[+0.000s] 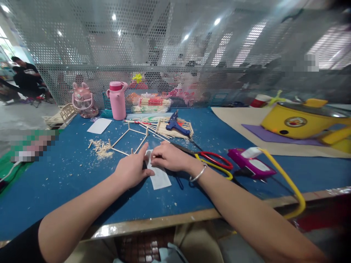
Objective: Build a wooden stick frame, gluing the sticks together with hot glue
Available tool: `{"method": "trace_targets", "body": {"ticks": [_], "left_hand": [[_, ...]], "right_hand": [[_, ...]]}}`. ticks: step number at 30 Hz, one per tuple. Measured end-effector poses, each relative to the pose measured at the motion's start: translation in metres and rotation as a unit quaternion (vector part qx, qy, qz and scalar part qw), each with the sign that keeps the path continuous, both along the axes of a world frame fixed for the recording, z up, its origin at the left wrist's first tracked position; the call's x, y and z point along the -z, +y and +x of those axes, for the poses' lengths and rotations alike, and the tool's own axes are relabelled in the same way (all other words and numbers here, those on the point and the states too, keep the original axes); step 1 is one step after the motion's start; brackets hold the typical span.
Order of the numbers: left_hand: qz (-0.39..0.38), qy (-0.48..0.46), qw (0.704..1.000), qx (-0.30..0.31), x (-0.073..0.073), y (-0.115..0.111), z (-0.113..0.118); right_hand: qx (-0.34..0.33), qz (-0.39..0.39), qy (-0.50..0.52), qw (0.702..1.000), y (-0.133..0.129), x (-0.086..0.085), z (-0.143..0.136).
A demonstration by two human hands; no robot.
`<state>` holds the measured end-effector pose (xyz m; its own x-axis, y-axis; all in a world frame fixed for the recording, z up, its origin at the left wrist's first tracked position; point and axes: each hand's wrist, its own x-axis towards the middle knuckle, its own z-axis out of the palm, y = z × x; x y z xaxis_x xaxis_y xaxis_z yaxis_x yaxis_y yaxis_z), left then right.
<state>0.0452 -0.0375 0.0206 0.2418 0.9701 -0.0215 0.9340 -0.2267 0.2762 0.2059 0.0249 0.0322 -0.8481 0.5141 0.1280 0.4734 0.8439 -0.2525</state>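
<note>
Here you are at the blue table (68, 175), both hands close together over a white strip of paper (161, 179) that lies flat just in front of you. Your left hand (133, 167) has thumb and forefinger spread apart, the thumb on the paper's left edge. Your right hand (171, 156) bends in from the other side, fingers curled together above the paper; a small pale bit shows at the fingertips, but I can't tell how firmly you have it. Just beyond your left hand sits the stick frame (120, 138), four-sided, with short posts standing at its corners, and a heap of wood scraps (101, 149) lies to its left. Past the frame there's a white card (99, 125), then a pink bottle (117, 106) standing upright. Over to the right of the frame, a blue glue gun (177, 126) lies on a flat piece made of sticks (188, 129). Near your right wrist, scissors (219, 155) show one red and one yellow handle, and beyond them rests a purple gadget (244, 166) beside a bent yellow tube (290, 179). Farther right, a yellow pot (298, 126) stands on a purple mat (257, 133).
</note>
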Motion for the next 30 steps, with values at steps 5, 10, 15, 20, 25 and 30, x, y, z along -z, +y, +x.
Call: {"method": "trace_targets", "body": {"ticks": [5,10,15,20,25,30], "left_hand": [[0.004,0.008,1.000,-0.007,-0.0007,-0.0001,0.0002],[0.005,0.004,1.000,-0.006,-0.0008,-0.0001,0.0001],[0.005,0.003,1.000,-0.007,-0.0010,-0.0002,0.0001],[0.000,0.008,1.000,-0.007,-0.0019,-0.0002,0.0006],[0.000,0.018,1.000,-0.001,-0.0015,-0.0001,0.0004],[0.000,0.016,1.000,-0.001,-0.0011,-0.0002,0.0000]], "right_hand": [[0.017,0.027,0.004,0.999,0.0000,-0.0002,-0.0004],[-0.005,0.019,0.012,1.000,0.0018,0.0004,0.0001],[-0.017,0.005,0.008,1.000,0.0026,0.0012,0.0004],[0.017,0.030,0.004,0.999,0.0008,0.0009,-0.0020],[0.013,0.042,0.002,0.999,0.0004,0.0017,-0.0035],[-0.003,0.029,0.001,1.000,0.0025,0.0037,-0.0026]]}}
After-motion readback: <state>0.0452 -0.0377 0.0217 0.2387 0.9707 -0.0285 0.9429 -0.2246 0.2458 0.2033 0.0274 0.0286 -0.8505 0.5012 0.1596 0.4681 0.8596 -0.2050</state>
